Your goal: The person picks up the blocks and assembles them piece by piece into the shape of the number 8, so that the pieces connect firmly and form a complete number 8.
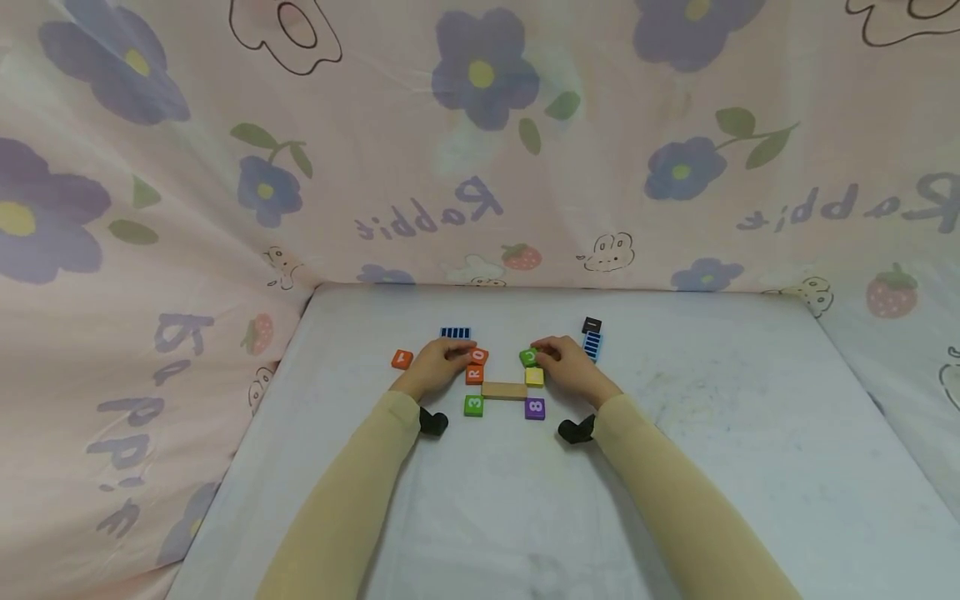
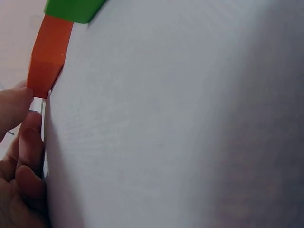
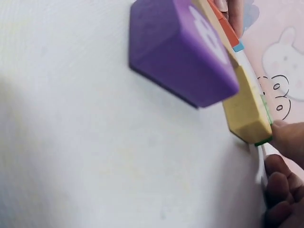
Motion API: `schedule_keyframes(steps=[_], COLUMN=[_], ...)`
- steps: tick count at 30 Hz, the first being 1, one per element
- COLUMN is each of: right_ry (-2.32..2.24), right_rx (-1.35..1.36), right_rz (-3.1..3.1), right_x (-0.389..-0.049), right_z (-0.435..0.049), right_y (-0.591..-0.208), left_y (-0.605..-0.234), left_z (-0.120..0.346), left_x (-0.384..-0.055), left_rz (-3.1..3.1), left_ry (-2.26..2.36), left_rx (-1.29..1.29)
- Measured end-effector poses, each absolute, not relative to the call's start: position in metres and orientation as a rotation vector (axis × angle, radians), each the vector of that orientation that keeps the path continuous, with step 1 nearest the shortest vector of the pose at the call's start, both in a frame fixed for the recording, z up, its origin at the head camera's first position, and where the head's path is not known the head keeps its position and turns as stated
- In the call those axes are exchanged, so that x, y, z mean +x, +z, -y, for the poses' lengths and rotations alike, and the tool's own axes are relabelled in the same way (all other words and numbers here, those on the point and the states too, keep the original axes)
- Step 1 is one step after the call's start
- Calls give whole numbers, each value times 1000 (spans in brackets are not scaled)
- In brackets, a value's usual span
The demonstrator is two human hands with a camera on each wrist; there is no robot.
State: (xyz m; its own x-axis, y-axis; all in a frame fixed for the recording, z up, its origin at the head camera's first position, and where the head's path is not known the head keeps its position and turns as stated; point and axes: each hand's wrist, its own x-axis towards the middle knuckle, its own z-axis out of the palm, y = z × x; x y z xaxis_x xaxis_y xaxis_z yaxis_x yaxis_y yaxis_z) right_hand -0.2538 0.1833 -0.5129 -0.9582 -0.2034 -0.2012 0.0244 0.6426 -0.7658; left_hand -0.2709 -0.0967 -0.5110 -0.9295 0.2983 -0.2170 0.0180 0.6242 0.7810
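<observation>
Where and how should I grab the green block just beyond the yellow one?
Probably pinch the green block by its left and right sides, from above: it lies flat, slightly turned, those sides clear of other blocks; the yellow block sits close by its near side.

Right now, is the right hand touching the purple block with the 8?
Apart: the head view shows white tabletop between the right hand and the purple block.
</observation>
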Motion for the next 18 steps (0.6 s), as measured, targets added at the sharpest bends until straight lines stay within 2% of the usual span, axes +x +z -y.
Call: schedule_keyframes(steps=[18], right_ry=[-1252], right_rx=[-185], right_rz=[-2618], right_x=[-250], right_z=[-183], right_y=[-513], left_y=[-516], left_z=[98], left_x=[-272], left_rz=[-2479], left_ry=[1293], left_rx=[229])
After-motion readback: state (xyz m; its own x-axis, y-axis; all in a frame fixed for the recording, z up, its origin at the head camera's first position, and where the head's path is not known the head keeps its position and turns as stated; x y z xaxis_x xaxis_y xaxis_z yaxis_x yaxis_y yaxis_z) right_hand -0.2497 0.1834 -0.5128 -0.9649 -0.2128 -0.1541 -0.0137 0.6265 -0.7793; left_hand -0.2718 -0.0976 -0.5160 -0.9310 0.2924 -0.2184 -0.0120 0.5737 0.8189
